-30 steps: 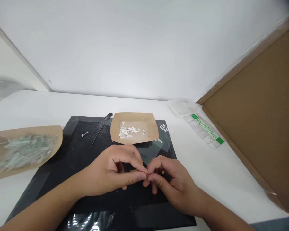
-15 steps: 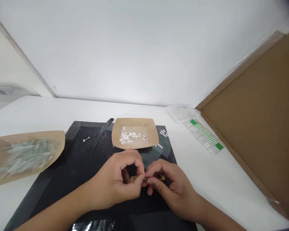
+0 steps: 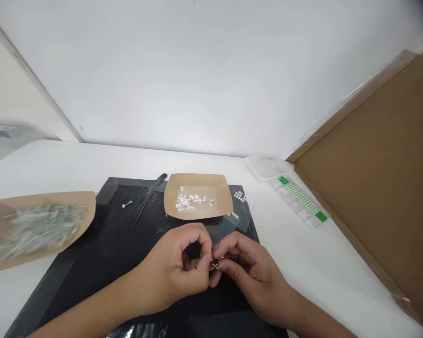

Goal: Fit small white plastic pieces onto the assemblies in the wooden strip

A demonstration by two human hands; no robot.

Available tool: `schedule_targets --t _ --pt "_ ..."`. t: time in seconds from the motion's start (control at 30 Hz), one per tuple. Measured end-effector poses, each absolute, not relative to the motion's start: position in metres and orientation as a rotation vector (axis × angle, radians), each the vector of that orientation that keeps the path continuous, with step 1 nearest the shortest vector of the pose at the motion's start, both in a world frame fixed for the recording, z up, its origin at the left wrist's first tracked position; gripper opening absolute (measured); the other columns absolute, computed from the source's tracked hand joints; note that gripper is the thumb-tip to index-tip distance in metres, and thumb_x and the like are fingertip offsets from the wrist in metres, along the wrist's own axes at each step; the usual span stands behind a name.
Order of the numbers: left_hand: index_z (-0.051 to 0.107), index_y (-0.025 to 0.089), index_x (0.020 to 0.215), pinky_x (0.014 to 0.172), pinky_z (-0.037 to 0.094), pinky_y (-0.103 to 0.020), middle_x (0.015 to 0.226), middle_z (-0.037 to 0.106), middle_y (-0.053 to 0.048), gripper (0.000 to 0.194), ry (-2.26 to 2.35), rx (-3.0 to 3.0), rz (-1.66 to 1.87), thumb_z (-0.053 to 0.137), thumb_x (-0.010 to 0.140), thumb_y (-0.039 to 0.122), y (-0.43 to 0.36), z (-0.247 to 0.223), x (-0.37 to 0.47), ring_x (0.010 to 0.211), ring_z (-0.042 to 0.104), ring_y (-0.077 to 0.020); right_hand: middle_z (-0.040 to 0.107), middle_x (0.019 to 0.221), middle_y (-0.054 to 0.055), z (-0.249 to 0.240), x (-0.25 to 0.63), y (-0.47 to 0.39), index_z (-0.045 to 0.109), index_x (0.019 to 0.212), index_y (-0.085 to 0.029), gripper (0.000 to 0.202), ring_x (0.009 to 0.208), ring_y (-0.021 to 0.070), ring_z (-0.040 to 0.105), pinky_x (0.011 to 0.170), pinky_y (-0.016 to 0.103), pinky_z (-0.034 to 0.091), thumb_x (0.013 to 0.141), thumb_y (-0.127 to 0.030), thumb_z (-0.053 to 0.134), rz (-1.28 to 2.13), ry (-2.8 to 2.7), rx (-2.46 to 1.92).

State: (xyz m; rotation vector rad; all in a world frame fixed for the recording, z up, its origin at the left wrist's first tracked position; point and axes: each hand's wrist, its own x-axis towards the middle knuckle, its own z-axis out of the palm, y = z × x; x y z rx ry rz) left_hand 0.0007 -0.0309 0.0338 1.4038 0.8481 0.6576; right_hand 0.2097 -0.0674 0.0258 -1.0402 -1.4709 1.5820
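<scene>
My left hand [image 3: 187, 258] and my right hand [image 3: 246, 272] meet over the black mat [image 3: 155, 281], fingertips almost touching. Thumb and forefinger of the left are pinched together; whatever lies between them is too small to name. A small silvery metal piece [image 3: 215, 266] shows at the fingertips of my right hand, whose thumb and fingers are closed on it. Behind the hands, a bit of tan card or tray [image 3: 194, 263] peeks out, mostly hidden. Beyond them stands a brown paper tray [image 3: 198, 215] holding several small white oval pieces [image 3: 186, 202].
A dark nail file [image 3: 148, 199] and a small silvery part [image 3: 127, 204] lie on the mat. At left, another paper tray [image 3: 91, 206] holds many clear sachets. White dot stickers [image 3: 242, 197], a green-edged clear case [image 3: 303, 199] and a large cardboard box [image 3: 373, 178] are right.
My right thumb has shifted slightly away from the left fingertips, and more of the metal piece shows. The trays and other things stay in place.
</scene>
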Motion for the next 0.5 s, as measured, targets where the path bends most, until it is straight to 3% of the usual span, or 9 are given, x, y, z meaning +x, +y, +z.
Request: schedule_targets --t 0.23,0.4,0.5 --pt "0.06 0.02 0.08 0.045 0.043 -0.017 0.075 0.061 0.001 0.004 1.06 1.765 0.906 0.062 0.084 0.019 -0.02 0.023 -0.009 0.056 0.054 -0.0093 0.081 0.1 0.005 0.031 0.211 -0.065 0.069 0.116 -0.021 0.019 0.084 0.0151 0.08 0.083 0.028 0.062 0.11 -0.033 0.056 1.466 -1.58 -1.085" --pt "0.064 0.019 0.085 0.048 0.047 -0.018 0.083 0.061 -0.002 0.007 1.25 2.107 1.205 0.06 0.087 0.014 -0.001 0.024 -0.024 0.071 0.059 -0.0136 0.08 0.09 0.005 0.029 0.216 -0.062 0.073 0.114 -0.022 0.022 0.08 0.0168 0.079 0.079 0.028 0.063 0.109 -0.035 0.057 1.319 -1.626 -1.172" --pt "0.066 0.019 0.09 0.059 0.053 -0.02 0.087 0.067 -0.003 0.007 1.275 2.277 1.308 0.062 0.093 0.014 0.01 0.022 -0.031 0.082 0.063 -0.0158 0.076 0.102 0.006 0.026 0.22 -0.06 0.075 0.109 -0.025 0.018 0.083 0.0177 0.075 0.076 0.03 0.062 0.107 -0.034 0.06 1.129 -1.668 -1.206"
